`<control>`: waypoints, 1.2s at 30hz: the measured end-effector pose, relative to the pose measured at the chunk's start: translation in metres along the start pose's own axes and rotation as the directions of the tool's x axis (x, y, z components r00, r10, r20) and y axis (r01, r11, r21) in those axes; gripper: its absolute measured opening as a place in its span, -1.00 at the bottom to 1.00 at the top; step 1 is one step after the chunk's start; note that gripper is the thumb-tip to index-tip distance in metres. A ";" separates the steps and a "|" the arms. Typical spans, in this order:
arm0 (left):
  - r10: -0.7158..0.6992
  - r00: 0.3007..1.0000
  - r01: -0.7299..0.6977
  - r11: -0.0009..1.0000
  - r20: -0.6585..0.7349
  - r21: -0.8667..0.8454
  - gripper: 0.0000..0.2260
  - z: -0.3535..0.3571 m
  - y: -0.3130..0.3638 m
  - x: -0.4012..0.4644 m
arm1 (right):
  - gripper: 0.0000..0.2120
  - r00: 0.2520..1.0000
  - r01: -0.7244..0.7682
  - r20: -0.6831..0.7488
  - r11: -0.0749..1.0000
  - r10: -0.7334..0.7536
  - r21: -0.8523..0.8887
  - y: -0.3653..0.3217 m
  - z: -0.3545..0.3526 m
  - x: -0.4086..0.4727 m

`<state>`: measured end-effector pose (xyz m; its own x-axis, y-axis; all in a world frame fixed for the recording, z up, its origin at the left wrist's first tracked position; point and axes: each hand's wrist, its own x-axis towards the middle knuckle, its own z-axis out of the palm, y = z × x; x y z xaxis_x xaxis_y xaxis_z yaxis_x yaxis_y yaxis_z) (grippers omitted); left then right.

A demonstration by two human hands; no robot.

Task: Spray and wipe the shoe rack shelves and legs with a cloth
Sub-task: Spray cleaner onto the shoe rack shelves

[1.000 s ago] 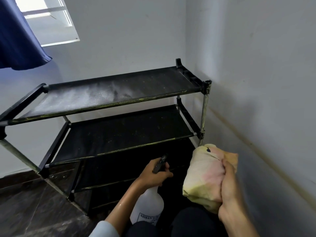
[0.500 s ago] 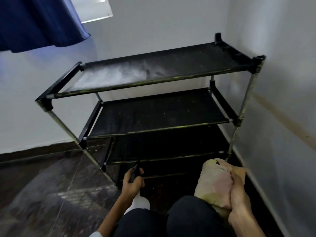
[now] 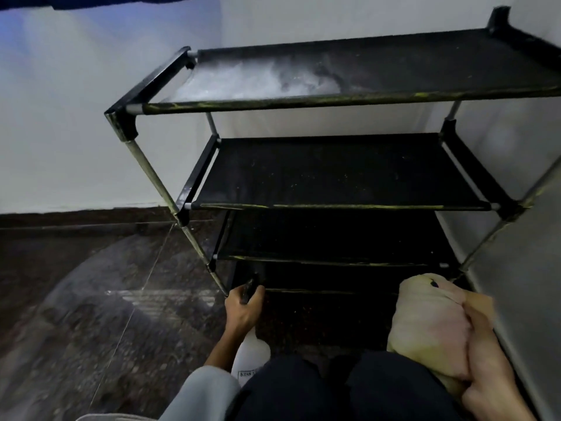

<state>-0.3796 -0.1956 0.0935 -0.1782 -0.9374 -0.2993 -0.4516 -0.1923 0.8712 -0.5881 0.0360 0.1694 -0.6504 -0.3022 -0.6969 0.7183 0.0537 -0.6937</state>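
While the left hand [image 3: 243,308] curls its fingers around the spray bottle [image 3: 250,358] trigger, aim just beyond them at the shoe rack [image 3: 334,174] leg; the right hand [image 3: 485,369] clutches the bunched cloth [image 3: 428,317], ready to wipe.

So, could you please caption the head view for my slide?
Left hand holds spray bottle, right hand grips cloth before dusty shoe rack.

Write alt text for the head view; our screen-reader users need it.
A person crouches before a dusty black shoe rack in a corner, left hand holding a white spray bottle by its trigger, right hand gripping a bunched yellowish cloth. The top shelf looks wet with spray.
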 end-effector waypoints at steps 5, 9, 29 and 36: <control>-0.023 0.991 0.024 1.000 -0.132 0.008 -0.77 -0.011 -0.007 0.020 | -0.50 1.000 -0.024 0.012 1.000 0.024 -0.020 0.005 -0.003 0.011; -0.002 0.999 0.002 1.000 -0.042 -0.003 -0.76 -0.013 -0.006 0.022 | -0.45 0.999 -0.037 -0.015 0.998 0.036 -0.050 0.008 -0.005 0.016; 0.006 0.830 -0.075 0.992 0.558 0.102 -0.92 0.099 0.038 -0.025 | -0.53 1.000 -0.008 -0.024 0.992 0.011 0.128 -0.017 -0.045 0.006; 0.026 0.848 -0.118 0.983 0.530 0.141 -0.83 0.153 0.042 -0.041 | -0.60 0.999 -0.014 -0.034 0.978 0.021 0.207 -0.027 -0.068 0.006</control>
<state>-0.5252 -0.1212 0.0826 -0.6261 -0.6456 -0.4373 -0.5461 -0.0372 0.8369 -0.6284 0.0977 0.1717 -0.6431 -0.2685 -0.7172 0.7627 -0.1400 -0.6314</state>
